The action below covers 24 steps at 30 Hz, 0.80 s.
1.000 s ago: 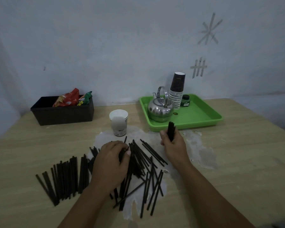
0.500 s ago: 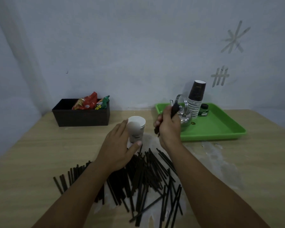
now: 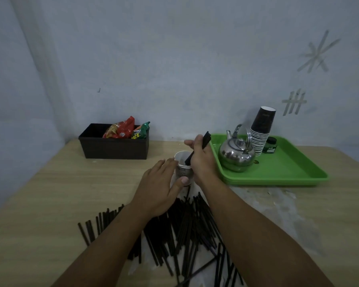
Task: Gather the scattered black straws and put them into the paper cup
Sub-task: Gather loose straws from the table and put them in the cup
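A white paper cup [image 3: 181, 162] stands on the wooden table just beyond a pile of black straws [image 3: 184, 230]. My left hand [image 3: 160, 187] wraps the cup's left side, thumb on its front. My right hand [image 3: 201, 160] grips a small bundle of black straws [image 3: 205, 138], tilted, with the lower ends dipping inside the cup's mouth. Many more straws lie loose under and between my forearms, some fanned out to the left [image 3: 97, 222].
A green tray [image 3: 288, 172] at the right holds a steel kettle [image 3: 235, 154], a stack of paper cups [image 3: 261, 131] and a small dark jar [image 3: 270, 145]. A black box [image 3: 114, 148] with snack packets sits at the back left. Wall close behind.
My left hand left the straw pile and closed around the cup. My right hand carried its bundle up and over, and its lower ends now enter the cup.
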Available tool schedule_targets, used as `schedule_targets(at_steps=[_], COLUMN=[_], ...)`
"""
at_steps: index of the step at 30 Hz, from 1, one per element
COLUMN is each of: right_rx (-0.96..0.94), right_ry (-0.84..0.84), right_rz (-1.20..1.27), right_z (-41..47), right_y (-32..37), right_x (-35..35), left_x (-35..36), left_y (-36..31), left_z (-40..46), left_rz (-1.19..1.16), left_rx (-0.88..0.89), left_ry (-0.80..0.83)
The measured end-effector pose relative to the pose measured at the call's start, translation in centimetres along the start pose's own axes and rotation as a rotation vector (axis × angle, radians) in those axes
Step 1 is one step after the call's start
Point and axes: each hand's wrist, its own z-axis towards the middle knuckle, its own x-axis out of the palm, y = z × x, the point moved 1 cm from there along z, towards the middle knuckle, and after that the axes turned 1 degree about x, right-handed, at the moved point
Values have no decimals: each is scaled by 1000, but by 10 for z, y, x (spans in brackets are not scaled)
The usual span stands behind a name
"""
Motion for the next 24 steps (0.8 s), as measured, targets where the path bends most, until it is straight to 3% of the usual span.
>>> schedule_targets(at_steps=[6, 15, 20, 24], right_rx=[91, 67, -74, -71], right_ry=[55, 103, 30, 2], right_rz=[-45, -75, -286, -510], right_z=[2, -13, -47, -81], right_y=[-4, 11, 27, 21], right_x=[-9, -40, -81, -124], left_x=[-5, -3, -13, -16], left_y=[-9, -6, -14, -34], left_z=[2, -3, -30, -60], left_rz=[6, -26, -26, -2], left_rx=[22, -77, -107, -94], left_ry=[-53, 5, -31, 23])
